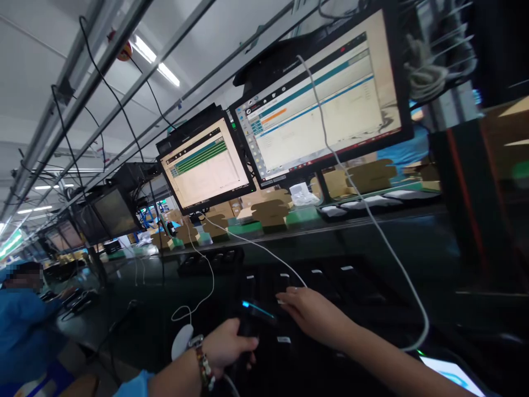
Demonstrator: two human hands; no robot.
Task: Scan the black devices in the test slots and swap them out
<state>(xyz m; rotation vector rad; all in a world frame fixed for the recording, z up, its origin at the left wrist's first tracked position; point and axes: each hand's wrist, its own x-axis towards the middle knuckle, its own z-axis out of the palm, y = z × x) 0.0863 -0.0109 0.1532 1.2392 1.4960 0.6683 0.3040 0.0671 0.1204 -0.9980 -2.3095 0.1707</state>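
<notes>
The left hand, nearest the camera, is gripping a dark handheld scanner, fingers clamped round its handle; the scanner is showing a blue light. The right hand is reaching, fingers loosely extended, onto a row of dark devices under two lit monitors.

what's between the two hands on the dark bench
In the head view, a black handheld scanner with a lit blue strip lies between them: the left hand grips its handle, and the right hand reaches just beside its head.
</notes>
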